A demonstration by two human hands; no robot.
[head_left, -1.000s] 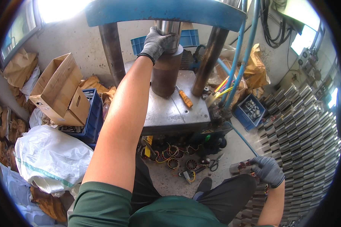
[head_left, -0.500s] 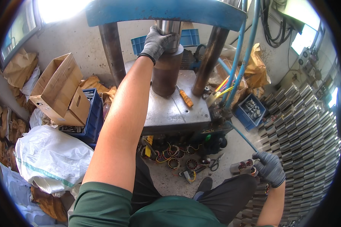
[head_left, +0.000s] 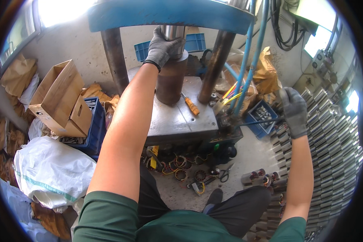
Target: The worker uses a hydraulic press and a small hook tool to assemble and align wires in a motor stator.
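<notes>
My left hand (head_left: 162, 47), in a grey glove, is wrapped round the side of a shiny metal cylinder (head_left: 176, 40). That cylinder stands upright on a thicker brown steel block (head_left: 170, 82), under the blue crossbeam (head_left: 169, 16) of a press. Out to the right, my gloved right hand (head_left: 294, 112) grips the end of a dark lever (head_left: 264, 121), which runs nearly level from the press's side. Its thumb points upward. On the metal press table (head_left: 181, 125) lies a screwdriver with an orange handle (head_left: 192, 106), beside the block.
Stacked metal cylinders (head_left: 322, 161) fill the right side. A blue crate of parts (head_left: 263, 117) sits behind the lever. To the left are a cardboard box (head_left: 60, 97) and a white sack (head_left: 52, 169). Wound copper rings (head_left: 181, 174) and scissors (head_left: 225, 173) lie on the floor.
My right hand has swung the lever upward, from sloping down to nearly level. My left hand stays on the shiny cylinder. The whole view has shifted slightly.
</notes>
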